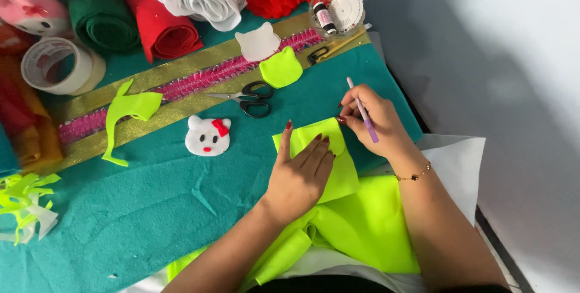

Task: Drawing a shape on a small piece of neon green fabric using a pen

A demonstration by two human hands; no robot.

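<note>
Tracing on neon yellow felt, center-right of the frame

Left hand (300, 172) lies flat with fingers spread, pinning the felt (338, 178) to the table (151, 208); right hand (371, 121) grips a purple pen (362, 110) at its top edge. Scissors (249, 98) sit just above.

A teal felt (151, 208) covers the work surface. On it lie scissors (251, 98), a cat face (207, 136) left of the scissors, and neon felt (356, 220) below-right of them.
</note>
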